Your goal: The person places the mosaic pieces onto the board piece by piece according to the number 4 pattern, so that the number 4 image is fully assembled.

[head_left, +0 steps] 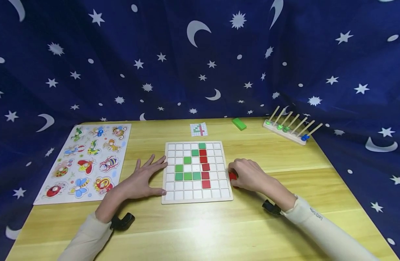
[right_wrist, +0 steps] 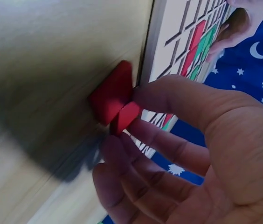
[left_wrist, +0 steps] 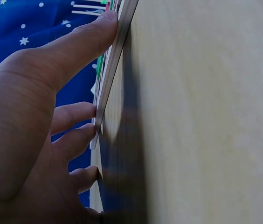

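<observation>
A white grid board lies flat on the table, with green tiles and a column of red tiles in its cells. My left hand has its fingers spread, and the thumb and some fingertips touch the board's left edge. Beside the right edge, my right hand pinches a red tile between thumb and fingers. Against that tile is another red tile, close to the tabletop. From the head view, the right fingers hide most of both.
Behind the board lies a small pattern card. A green block and a peg rack with beads stand at the back right. To the left is an insect puzzle board. A dark star-print curtain hangs behind the table.
</observation>
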The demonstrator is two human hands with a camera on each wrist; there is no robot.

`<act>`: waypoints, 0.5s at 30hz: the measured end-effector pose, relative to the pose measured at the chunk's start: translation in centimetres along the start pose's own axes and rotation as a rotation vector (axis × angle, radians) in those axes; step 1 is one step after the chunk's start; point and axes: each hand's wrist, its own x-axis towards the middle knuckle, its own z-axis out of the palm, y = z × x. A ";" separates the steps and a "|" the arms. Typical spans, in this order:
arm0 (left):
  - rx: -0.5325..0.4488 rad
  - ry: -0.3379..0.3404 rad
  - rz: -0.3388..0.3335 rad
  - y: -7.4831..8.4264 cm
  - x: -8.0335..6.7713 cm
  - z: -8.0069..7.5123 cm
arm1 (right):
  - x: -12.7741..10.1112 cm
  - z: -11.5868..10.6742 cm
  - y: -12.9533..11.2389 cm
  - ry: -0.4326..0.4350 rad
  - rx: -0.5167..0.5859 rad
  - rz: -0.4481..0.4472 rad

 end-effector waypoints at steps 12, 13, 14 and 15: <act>-0.005 0.003 0.006 0.2 0.1 0.0 | 0.1 0.3 -0.4 -0.010 -0.066 0.052; -0.005 0.003 0.005 0.2 0.1 0.0 | 0.0 0.3 -0.4 -0.004 -0.073 0.049; -0.005 0.004 0.005 0.1 0.0 0.0 | 0.0 0.2 -0.5 0.007 -0.075 0.044; -0.005 0.005 0.005 0.1 0.0 0.0 | -0.1 0.2 -0.5 0.020 -0.079 0.035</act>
